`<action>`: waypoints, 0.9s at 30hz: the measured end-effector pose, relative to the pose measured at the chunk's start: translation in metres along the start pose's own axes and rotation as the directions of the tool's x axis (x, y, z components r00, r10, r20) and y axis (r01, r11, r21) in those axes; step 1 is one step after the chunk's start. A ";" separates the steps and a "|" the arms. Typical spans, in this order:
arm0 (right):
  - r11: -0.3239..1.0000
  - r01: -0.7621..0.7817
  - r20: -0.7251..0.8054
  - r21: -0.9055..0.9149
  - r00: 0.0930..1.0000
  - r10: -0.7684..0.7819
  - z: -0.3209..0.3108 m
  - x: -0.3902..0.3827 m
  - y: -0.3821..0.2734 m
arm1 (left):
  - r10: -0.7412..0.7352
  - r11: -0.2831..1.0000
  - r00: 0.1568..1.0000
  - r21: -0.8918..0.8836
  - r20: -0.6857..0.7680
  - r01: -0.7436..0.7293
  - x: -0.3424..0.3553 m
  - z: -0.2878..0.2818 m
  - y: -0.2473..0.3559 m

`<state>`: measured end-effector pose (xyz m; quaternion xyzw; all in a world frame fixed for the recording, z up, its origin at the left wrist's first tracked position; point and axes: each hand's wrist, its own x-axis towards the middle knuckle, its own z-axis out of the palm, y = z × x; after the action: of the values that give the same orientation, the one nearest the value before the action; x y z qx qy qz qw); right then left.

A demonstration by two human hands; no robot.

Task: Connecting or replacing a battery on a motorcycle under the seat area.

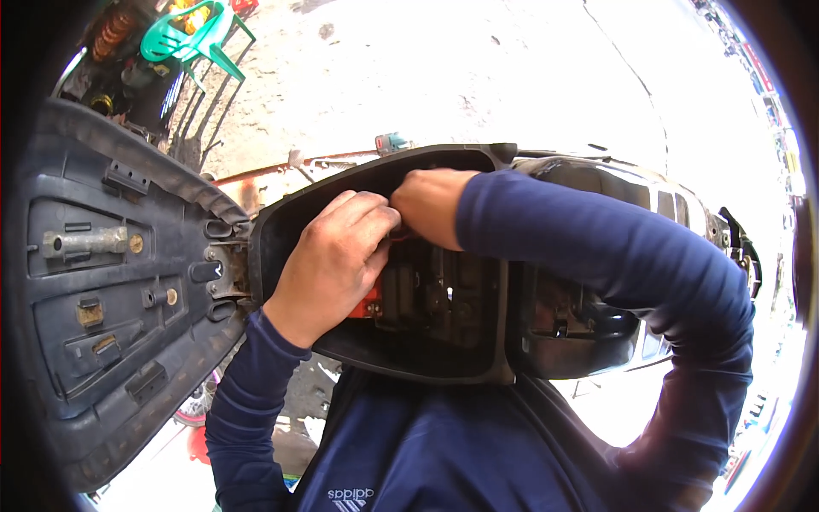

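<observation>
Both of my hands work inside the black under-seat compartment of a motorbike, close to its far wall. My left hand reaches in from the left, fingers bent and pressed together at the tips. Against those fingertips, my right hand is curled, its fingers pointing left and down. Whatever they pinch is hidden between them; a thin reddish strand, perhaps a wire, shows just below the fingers. Beneath the hands lies a red part, partly covered by the left hand, beside dark mechanical parts in the opening.
The seat is swung up to the left on its hinge, underside showing. To the right is the glossy black tank-like body. A green plastic chair stands far left. Beyond the compartment's rim, a teal tool-like object lies on sunlit ground.
</observation>
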<state>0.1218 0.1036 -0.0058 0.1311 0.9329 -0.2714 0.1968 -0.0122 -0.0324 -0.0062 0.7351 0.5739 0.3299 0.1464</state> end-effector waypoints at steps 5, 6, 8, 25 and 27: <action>0.978 -0.170 0.032 -0.125 0.984 0.175 0.018 0.026 -0.010 | -0.027 0.998 0.997 -0.060 0.071 0.031 -0.009 0.001 -0.003; 0.962 -0.202 0.079 -0.181 0.972 0.219 0.016 0.027 -0.013 | -0.004 0.998 0.997 -0.058 0.072 0.009 -0.010 0.001 -0.004; 0.951 -0.229 0.071 -0.208 0.966 0.248 0.020 0.029 -0.013 | 0.003 0.999 0.997 -0.051 0.076 0.001 -0.009 0.001 -0.005; 0.939 0.176 0.432 -0.296 0.901 -0.032 -0.012 0.019 -0.001 | -0.128 0.981 0.984 0.159 0.122 0.108 -0.002 0.011 0.003; 0.903 0.279 0.442 -0.327 0.890 -0.115 -0.007 0.025 0.003 | -0.066 0.985 0.990 0.169 0.122 0.045 0.000 0.012 0.003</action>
<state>0.0987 0.1130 -0.0124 -0.0671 0.9133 -0.1249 0.3817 -0.0023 -0.0316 -0.0138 0.7479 0.6091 0.2293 0.1303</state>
